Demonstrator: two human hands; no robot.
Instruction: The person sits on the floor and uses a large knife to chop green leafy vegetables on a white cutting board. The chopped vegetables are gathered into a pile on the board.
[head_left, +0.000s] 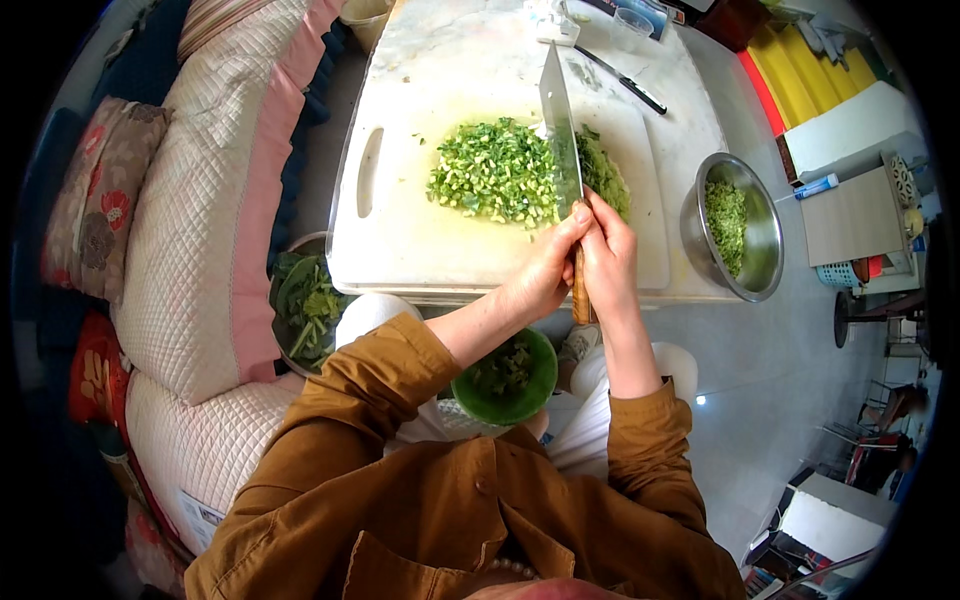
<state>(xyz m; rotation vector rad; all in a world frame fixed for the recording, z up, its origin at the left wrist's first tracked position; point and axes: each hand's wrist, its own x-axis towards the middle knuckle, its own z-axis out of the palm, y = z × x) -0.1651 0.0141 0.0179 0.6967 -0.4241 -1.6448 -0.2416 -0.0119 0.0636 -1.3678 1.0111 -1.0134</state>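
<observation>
A cleaver (559, 127) stands over the white cutting board (420, 259), its blade pointing away from me. My right hand (613, 262) is wrapped around the wooden handle. From the other side, my left hand (541, 266) closes on the cleaver too, its thumb where handle and blade meet. Finely chopped greens (491, 169) are heaped left of the blade. More cut greens (604, 174) lie on its right, partly hidden by blade and fingers. Whether the cutting edge touches the board I cannot tell.
A steel bowl (765, 244) holding chopped greens (725, 225) sits at the table's right edge. Beyond the board lie a black-handled knife (642, 95) and a clear plastic cup (632, 28). Below are a green basin (547, 375) and leafy greens (304, 300). A quilted sofa (199, 202) flanks the left.
</observation>
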